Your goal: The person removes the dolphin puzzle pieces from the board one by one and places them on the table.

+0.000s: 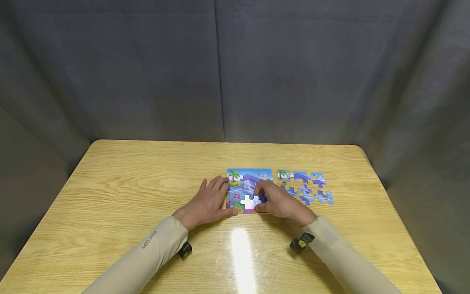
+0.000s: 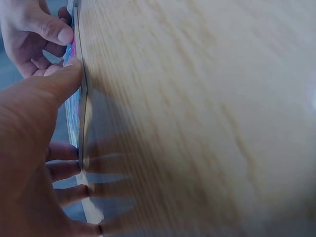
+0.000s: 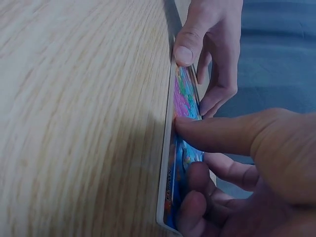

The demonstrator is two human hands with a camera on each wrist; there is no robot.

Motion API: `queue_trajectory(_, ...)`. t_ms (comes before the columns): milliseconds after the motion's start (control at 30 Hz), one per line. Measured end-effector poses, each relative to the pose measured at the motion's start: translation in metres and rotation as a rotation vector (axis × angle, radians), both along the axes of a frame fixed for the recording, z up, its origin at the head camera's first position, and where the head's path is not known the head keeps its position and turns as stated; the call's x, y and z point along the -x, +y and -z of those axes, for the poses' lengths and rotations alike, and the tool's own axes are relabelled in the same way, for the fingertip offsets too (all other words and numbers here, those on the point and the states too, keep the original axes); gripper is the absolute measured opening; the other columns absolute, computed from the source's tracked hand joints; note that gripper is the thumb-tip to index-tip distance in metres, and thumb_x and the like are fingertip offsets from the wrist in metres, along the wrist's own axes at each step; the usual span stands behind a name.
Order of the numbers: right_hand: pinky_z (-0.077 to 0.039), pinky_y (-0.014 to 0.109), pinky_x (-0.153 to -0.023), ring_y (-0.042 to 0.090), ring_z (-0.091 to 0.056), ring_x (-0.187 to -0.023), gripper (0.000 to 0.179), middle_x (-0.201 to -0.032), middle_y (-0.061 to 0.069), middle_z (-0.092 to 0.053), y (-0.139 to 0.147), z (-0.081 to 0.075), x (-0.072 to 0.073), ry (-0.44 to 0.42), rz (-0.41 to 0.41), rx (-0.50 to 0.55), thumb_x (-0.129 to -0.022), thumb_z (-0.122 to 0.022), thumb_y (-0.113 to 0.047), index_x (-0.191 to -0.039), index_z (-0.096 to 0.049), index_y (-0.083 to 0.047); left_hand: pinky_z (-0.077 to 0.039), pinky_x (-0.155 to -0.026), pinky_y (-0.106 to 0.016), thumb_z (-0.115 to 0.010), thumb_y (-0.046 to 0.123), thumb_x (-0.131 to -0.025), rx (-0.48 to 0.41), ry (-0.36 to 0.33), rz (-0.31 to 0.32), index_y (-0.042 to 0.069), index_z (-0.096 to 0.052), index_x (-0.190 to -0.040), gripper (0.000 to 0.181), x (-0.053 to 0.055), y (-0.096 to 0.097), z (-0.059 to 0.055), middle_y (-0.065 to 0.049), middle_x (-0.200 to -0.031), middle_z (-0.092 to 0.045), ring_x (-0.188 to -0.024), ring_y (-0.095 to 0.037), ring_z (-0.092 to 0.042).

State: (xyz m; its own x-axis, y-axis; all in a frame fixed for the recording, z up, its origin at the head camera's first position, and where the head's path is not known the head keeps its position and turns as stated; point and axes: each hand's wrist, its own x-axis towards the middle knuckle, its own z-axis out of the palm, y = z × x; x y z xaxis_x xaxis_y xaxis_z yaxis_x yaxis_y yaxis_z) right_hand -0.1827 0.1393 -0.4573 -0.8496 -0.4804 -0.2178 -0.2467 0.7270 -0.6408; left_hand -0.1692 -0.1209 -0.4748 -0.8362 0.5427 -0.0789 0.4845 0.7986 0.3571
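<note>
A puzzle board (image 1: 238, 188) with a dolphin and palm tree picture lies on the table. My left hand (image 1: 208, 203) rests along its left side, fingers spread and mostly straight, with the thumb (image 2: 69, 74) at the near edge. At the board's lower right, my right hand (image 1: 280, 201) pinches a dark blue puzzle piece (image 1: 263, 199) between thumb and curled fingers. The fingers partly hide this piece. Left of it is a white patch (image 1: 249, 202) shaped like a puzzle piece. In the right wrist view, the right thumb (image 3: 197, 131) touches the colourful picture (image 3: 185, 96).
Several loose puzzle pieces (image 1: 302, 177) lie in two rows right of the board, some close to the right hand. The wooden table (image 1: 139, 175) has grey curtains (image 1: 154, 77) behind it and at both sides. A bright reflection (image 1: 242, 259) shows on the near tabletop.
</note>
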Motion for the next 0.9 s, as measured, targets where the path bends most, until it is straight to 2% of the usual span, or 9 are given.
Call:
queue_trajectory(300, -0.049, 0.033, -0.077, 0.018, -0.054, -0.09, 0.032, -0.109, 0.007, -0.061, 0.002, 0.004, -0.004, 0.03, -0.006, 0.033, -0.093, -0.083, -0.01, -0.116, -0.061, -0.008, -0.025, -0.125, -0.076, -0.066, 0.061, -0.1, -0.009, -0.013, 0.0, 0.001, -0.047, -0.154, 0.083, -0.001, 0.0, -0.001, -0.019, -0.166, -0.039, -0.155, -0.038, -0.038)
queue_trajectory(633, -0.052, 0.033, -0.083, 0.016, -0.058, -0.095, 0.037, -0.126, 0.005, -0.064, 0.001, 0.005, -0.013, 0.188, -0.072, -0.027, -0.096, -0.081, -0.015, -0.13, -0.07, -0.008, -0.025, -0.125, -0.076, -0.067, 0.061, -0.1, -0.005, -0.007, -0.004, 0.001, -0.048, -0.154, 0.083, 0.0, 0.0, 0.001, -0.018, -0.166, -0.04, -0.155, -0.037, -0.038)
queue_trajectory(900, -0.05, 0.03, -0.078, 0.013, -0.056, -0.09, 0.029, -0.119, 0.002, -0.065, 0.003, 0.004, -0.014, 0.227, -0.078, -0.019, -0.098, -0.077, -0.012, -0.126, -0.07, -0.01, -0.025, -0.125, -0.076, -0.066, 0.061, -0.1, -0.002, -0.001, 0.002, 0.001, -0.048, -0.154, 0.083, 0.0, 0.0, 0.001, -0.018, -0.165, -0.04, -0.155, -0.038, -0.039)
